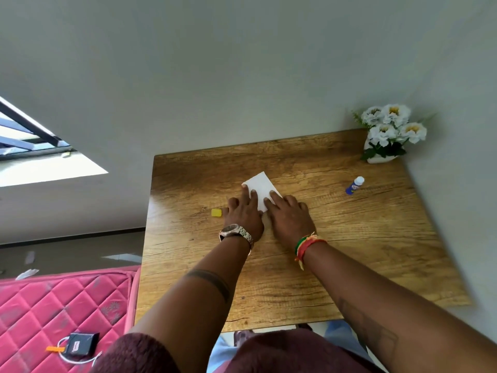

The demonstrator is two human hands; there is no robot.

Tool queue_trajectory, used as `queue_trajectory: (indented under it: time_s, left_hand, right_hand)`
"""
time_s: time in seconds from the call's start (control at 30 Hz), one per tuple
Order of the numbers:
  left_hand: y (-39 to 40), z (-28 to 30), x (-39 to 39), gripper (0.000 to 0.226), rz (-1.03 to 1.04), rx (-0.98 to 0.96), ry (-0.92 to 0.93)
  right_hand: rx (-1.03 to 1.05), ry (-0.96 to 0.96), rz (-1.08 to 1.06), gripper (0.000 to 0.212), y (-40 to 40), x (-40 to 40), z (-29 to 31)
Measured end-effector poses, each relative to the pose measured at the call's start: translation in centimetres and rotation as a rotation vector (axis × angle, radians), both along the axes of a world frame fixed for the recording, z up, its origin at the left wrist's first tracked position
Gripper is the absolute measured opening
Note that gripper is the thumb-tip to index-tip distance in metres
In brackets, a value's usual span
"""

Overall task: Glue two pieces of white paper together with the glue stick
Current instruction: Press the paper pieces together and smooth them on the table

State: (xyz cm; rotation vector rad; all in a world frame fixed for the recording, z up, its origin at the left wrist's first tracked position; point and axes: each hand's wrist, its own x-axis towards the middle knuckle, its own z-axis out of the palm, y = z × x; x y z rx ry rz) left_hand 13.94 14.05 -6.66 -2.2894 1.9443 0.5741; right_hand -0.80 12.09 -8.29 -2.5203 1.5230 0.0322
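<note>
A small white paper lies flat near the middle of the wooden table; whether it is one sheet or two stacked I cannot tell. My left hand, with a metal watch on the wrist, rests palm down on the paper's left edge. My right hand, with a coloured thread band on the wrist, presses flat on the paper's near right corner. The glue stick, blue with a white cap, lies on its side far to the right, away from both hands.
A small yellow piece sits just left of my left hand. A white pot of white flowers stands at the table's far right corner against the wall. A pink quilted mattress with a black box lies left of the table.
</note>
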Motion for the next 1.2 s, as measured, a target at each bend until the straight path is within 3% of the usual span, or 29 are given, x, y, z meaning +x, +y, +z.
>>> queue_trajectory:
  time_s: [0.23,0.57,0.87,1.2]
  left_hand:
    - [-0.6,0.9,-0.7,0.065,0.071,-0.092,0.144]
    - [-2.9,1.6,-2.6,0.048,-0.010,-0.162,0.154]
    - [-0.9,2.5,-0.6,0.036,0.042,-0.271,0.166]
    - [4.9,1.7,7.4,0.027,0.299,-0.326,0.168]
  right_hand:
    - [0.046,0.035,-0.115,0.048,-3.0,-0.4,1.5]
    - [0.136,0.025,-0.235,0.065,-5.6,-1.0,1.9]
    - [0.031,-0.177,-0.140,0.031,-3.0,0.6,3.3]
    - [0.116,-0.364,-0.005,0.023,0.0,8.1,2.2]
